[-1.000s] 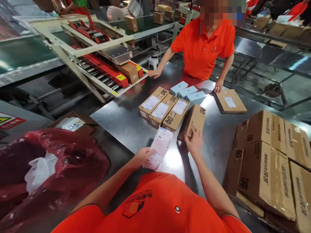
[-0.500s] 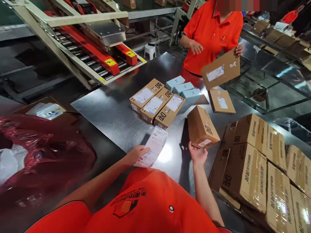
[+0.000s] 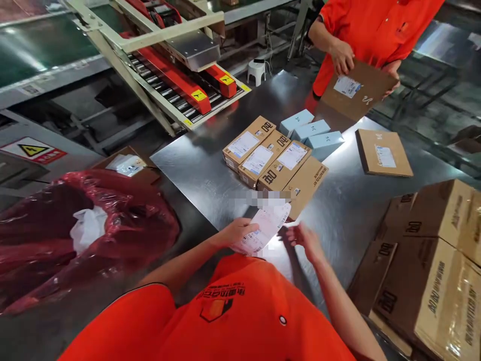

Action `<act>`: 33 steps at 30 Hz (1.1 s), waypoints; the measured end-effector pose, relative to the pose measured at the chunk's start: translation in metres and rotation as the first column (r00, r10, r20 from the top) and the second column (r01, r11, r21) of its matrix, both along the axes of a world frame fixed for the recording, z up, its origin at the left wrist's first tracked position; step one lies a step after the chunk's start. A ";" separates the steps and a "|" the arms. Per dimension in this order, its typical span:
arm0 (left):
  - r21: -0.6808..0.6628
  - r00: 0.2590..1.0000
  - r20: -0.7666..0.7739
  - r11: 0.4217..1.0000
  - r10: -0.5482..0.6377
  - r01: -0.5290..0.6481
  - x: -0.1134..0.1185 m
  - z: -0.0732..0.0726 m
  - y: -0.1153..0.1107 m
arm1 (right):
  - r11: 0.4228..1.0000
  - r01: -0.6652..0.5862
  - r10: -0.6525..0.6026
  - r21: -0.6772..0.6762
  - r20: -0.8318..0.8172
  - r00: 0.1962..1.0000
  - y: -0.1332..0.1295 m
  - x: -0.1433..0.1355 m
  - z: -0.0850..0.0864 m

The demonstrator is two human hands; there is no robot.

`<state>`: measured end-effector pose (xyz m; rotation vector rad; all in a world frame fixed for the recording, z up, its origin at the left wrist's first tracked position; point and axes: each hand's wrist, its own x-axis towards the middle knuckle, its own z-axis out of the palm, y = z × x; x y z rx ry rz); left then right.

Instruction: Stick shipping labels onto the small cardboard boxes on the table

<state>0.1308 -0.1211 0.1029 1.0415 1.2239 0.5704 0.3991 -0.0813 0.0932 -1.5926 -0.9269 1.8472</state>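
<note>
Label sheet (image 3: 265, 228), white and printed, was pinched in the left hand (image 3: 235, 233) over the table's near edge (image 3: 195, 200). The right hand (image 3: 306, 240) hovered open beside it. Bare steel lay rightward. Beyond, the brown box (image 3: 306, 183) lay flat, plain-faced.

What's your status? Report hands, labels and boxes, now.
Left hand grips label sheet. Right hand open beside it, holding nothing. Fourth brown box flat on steel table, unlabelled. Nothing between.
</note>
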 end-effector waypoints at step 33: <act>-0.124 0.993 0.035 0.986 0.114 -0.109 -0.009 0.006 0.026 | 0.642 -0.640 -0.033 0.422 0.850 0.526 0.249 0.046 0.055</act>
